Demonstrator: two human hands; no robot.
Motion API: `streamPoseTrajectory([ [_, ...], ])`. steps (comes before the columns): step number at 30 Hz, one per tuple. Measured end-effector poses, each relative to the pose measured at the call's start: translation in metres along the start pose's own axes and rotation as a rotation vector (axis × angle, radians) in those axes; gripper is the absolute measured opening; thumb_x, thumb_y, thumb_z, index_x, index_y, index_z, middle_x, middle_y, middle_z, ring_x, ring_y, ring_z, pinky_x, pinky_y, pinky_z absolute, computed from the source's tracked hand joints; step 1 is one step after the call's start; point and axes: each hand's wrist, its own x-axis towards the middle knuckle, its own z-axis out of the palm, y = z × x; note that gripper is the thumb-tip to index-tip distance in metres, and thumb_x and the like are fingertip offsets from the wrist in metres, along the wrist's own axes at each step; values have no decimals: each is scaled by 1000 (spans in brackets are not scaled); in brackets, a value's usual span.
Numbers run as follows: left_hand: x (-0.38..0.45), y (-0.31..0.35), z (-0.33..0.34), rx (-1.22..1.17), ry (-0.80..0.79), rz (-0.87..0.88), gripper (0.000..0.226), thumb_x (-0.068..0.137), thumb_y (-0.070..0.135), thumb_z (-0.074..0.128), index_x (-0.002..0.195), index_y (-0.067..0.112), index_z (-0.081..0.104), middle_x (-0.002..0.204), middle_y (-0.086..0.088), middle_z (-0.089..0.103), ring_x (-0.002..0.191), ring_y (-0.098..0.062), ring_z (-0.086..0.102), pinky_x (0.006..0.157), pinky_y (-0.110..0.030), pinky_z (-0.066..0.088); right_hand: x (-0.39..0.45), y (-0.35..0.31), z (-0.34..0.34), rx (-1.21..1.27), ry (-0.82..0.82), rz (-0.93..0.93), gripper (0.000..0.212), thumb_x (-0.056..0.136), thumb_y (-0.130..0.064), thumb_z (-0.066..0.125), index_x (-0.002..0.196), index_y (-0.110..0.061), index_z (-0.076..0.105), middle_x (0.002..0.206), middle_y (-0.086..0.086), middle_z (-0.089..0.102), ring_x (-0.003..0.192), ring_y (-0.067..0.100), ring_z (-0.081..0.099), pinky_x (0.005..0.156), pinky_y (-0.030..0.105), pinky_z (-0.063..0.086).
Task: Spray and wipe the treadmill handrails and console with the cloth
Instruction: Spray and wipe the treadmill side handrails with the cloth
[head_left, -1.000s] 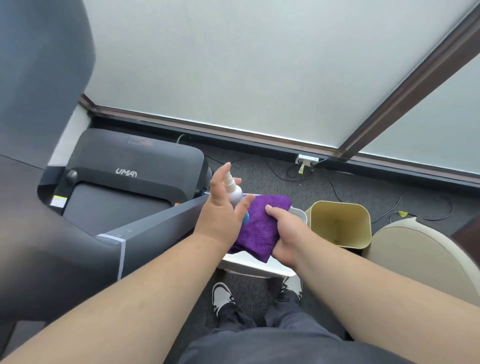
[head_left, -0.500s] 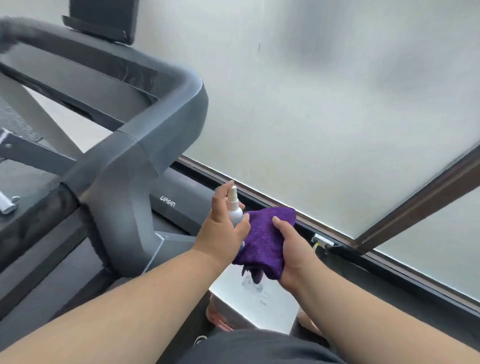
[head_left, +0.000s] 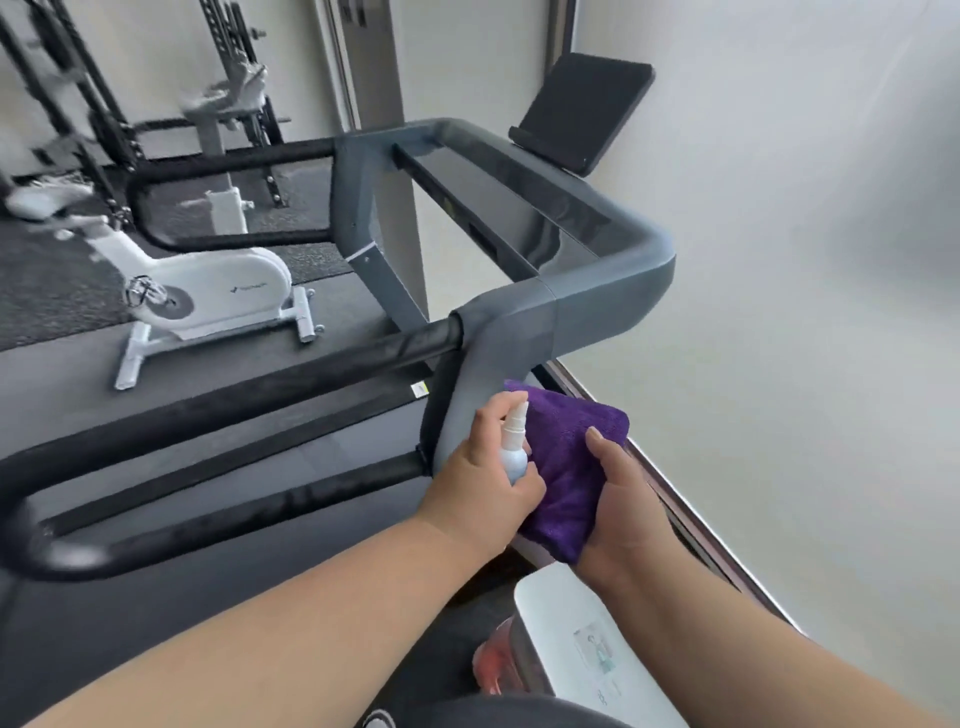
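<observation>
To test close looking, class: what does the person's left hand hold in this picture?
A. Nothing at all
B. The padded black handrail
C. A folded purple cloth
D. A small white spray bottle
D: the left hand grips the small white spray bottle beside the folded purple microfibre cloth, which the right hand holds.

Bright soft daylight, motion blur left, wide-angle edge distortion

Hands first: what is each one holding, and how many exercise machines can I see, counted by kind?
Spray bottle in the left hand: 1
Purple cloth in the right hand: 1
Treadmill: 1
White exercise bike: 1
Weight rack: 1
Total: 5
</observation>
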Motion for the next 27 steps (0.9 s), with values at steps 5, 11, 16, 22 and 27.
streamPoseTrajectory([
  [5,-14,-13,-47,-3,46,-26,75,81,26,64,125,66,17,117,10,61,95,-19,61,84,-33,52,-1,32,42,-57,-97,56,44,102,-42,42,122,-9,64,115,17,71,103,35,70,84,50,54],
  [11,-19,-38,-102,-2,65,10,70,84,23,64,128,58,22,103,11,61,87,-18,61,79,-36,54,7,69,87,-103,-21,-131,43,102,-44,46,130,-14,58,118,15,70,102,36,70,91,57,52],
  [16,-20,-68,-146,-52,81,72,71,85,19,64,125,60,22,101,13,59,85,-13,59,77,-34,53,17,63,145,-449,178,-591,16,93,-51,51,107,-51,60,104,-9,71,100,18,68,93,49,54],
  [22,-10,-88,-185,-167,76,124,73,83,14,66,120,62,25,100,26,53,86,-4,57,77,-26,51,83,65,191,-1410,341,-739,50,96,-49,37,141,-29,45,158,2,32,149,29,18,120,51,17],
  [27,-12,-99,-200,-209,45,129,81,83,12,66,111,75,22,98,24,55,85,-5,58,78,-30,53,106,81,203,-1765,518,-678,62,100,-52,32,155,-24,25,166,0,11,152,25,-8,120,56,0],
])
